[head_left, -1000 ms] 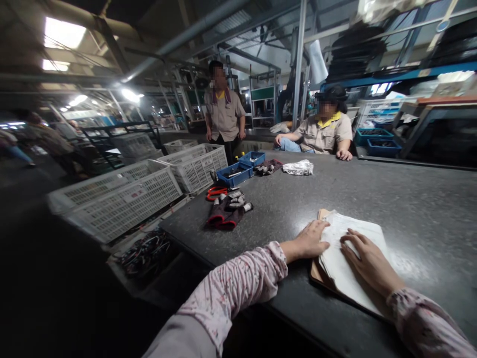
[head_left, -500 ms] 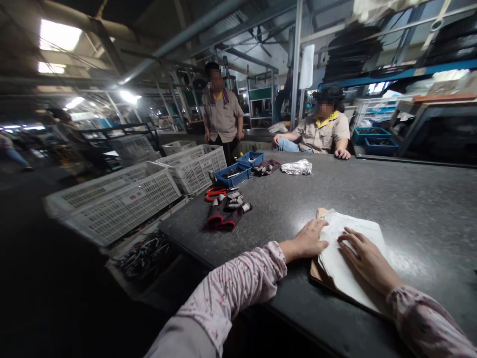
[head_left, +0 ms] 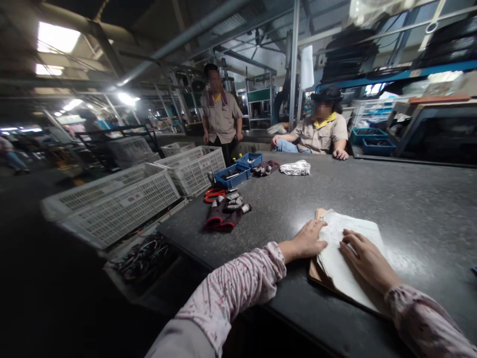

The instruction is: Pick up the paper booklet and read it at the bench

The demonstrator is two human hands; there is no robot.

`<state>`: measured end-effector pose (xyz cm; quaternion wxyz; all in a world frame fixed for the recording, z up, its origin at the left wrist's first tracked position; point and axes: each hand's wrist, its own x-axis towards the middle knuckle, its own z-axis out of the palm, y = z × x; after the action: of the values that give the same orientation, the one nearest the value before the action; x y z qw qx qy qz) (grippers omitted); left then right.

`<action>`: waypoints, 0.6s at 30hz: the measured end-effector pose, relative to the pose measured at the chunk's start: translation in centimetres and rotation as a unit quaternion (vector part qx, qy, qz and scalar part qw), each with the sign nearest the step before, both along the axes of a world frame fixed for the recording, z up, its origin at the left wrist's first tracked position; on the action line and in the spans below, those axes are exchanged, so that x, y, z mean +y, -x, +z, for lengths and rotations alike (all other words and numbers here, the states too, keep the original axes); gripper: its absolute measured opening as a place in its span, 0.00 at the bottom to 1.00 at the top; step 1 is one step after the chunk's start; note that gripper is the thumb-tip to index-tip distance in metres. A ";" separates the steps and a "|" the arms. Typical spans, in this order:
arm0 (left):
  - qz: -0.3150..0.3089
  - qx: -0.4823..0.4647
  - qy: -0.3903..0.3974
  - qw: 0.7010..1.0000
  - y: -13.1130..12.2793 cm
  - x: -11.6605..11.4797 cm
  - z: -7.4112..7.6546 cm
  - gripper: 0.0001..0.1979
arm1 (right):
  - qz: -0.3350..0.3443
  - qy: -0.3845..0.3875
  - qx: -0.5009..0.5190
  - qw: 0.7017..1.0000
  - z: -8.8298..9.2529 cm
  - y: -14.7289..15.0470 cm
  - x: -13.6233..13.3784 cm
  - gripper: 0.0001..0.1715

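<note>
A stack of white papers [head_left: 345,248] lies on a brown clipboard [head_left: 316,272] near the front of a dark speckled table [head_left: 391,199]. My left hand [head_left: 307,239] rests flat at the papers' left edge, fingers stretched out and touching the sheets. My right hand [head_left: 367,259] lies palm down on top of the papers, fingers extended. Neither hand holds anything.
Dark gloves [head_left: 225,211], red-handled cutters [head_left: 215,193], blue bins [head_left: 234,174] and a crumpled white cloth [head_left: 295,168] lie on the far left part of the table. White crates [head_left: 115,201] stand left of it. One person [head_left: 220,114] stands and another [head_left: 320,130] sits beyond.
Both hands stay put on the papers. The view has drifted slightly, and people in the far left background have moved.
</note>
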<state>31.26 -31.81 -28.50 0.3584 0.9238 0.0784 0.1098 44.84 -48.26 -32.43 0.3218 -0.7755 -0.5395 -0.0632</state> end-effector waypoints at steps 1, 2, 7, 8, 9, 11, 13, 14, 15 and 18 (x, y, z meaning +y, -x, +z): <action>0.004 -0.002 -0.003 1.000 0.0 0.0 0.0 0.33 | -0.002 0.001 0.001 1.000 0.0 0.0 0.0 0.29; 0.006 -0.002 -0.006 1.000 0.0 0.0 -0.1 0.33 | -0.004 0.001 0.001 1.000 0.1 0.1 0.0 0.29; 0.005 -0.008 0.001 1.000 0.1 0.0 -0.3 0.33 | 0.002 -0.011 -0.008 1.000 0.1 0.1 0.0 0.29; 0.012 -0.016 0.004 1.000 0.1 -0.1 -0.4 0.32 | 0.005 -0.014 -0.012 1.000 0.1 0.1 0.0 0.29; 0.016 -0.023 0.005 1.000 0.1 -0.1 -0.4 0.32 | 0.008 -0.015 -0.015 1.000 0.1 0.1 0.0 0.29; 0.018 -0.028 0.006 0.999 0.1 -0.1 -0.4 0.32 | 0.013 -0.017 -0.021 1.000 0.1 0.1 0.0 0.29; 0.008 -0.018 0.004 1.000 0.1 -0.1 -0.2 0.32 | 0.013 -0.019 -0.025 0.999 0.0 0.0 0.0 0.30; 0.004 -0.013 0.004 1.000 0.1 -0.1 -0.2 0.33 | 0.014 -0.019 -0.027 0.999 -0.1 0.0 0.0 0.31; 0.000 -0.007 0.003 1.000 0.1 -0.1 -0.1 0.33 | 0.013 -0.020 -0.029 0.999 -0.1 0.0 0.0 0.32; 0.007 -0.013 0.001 1.000 0.2 -0.2 -0.1 0.32 | 0.011 -0.023 -0.031 0.999 -0.1 0.0 0.1 0.34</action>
<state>31.11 -32.01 -28.55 0.3591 0.9215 0.0803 0.1246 44.83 -48.21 -32.57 0.3229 -0.7596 -0.5563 -0.0962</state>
